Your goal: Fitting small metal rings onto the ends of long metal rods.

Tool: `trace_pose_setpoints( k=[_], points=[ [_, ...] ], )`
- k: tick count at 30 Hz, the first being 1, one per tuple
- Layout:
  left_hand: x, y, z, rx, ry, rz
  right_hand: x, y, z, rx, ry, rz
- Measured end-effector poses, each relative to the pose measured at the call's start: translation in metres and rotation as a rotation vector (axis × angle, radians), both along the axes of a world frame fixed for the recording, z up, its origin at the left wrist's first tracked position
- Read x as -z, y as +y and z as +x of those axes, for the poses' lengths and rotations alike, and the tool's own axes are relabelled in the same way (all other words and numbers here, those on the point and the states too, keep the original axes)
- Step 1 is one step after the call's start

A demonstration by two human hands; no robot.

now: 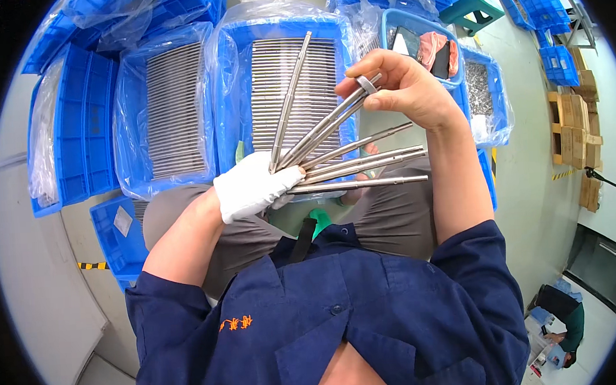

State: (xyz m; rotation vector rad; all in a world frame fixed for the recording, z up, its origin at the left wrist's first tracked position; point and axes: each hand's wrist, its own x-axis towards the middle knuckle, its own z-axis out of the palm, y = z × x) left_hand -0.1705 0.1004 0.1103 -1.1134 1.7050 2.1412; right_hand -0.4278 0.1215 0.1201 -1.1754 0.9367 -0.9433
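Note:
My left hand [253, 187], in a white glove with a bare fingertip showing, is closed round the lower ends of several slim steel shafts [358, 185]. They fan out from it to the upper right, with one steel shaft [290, 99] standing apart and pointing up. At the far end of one shaft, my bare right hand [414, 89] pinches a small grey metal ring [366, 85] between thumb and fingers. The ring appears to sit around or against that shaft's tip; I cannot tell which. Both hands are above my lap, in front of the blue bins.
Ahead, a plastic-lined blue bin [345, 40] holds rows of shafts, with a similar bin [121, 111] left of it. At right, a blue basket [387, 22] carries a pink cloth, beside a bin of small metal parts [480, 89]. Another person [564, 318] works far right.

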Motion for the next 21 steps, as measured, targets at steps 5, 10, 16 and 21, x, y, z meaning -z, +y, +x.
trace_pose_setpoints(
  k=[5, 10, 16, 21],
  points=[
    [0.011, 0.005, 0.001, 0.066, -0.005, -0.023, 0.000, 0.002, -0.032, 0.116, 0.010, -0.136],
    [0.004, 0.009, -0.003, 0.195, -0.032, -0.052, 0.004, -0.009, -0.007, 0.054, -0.129, -0.029],
    [0.007, 0.009, -0.004, 0.327, 0.058, -0.249, 0.002, -0.006, -0.012, -0.072, -0.164, -0.062],
    [-0.001, 0.005, -0.009, 0.431, -0.003, -0.272, -0.005, 0.000, -0.020, -0.074, -0.067, -0.062]
  ],
)
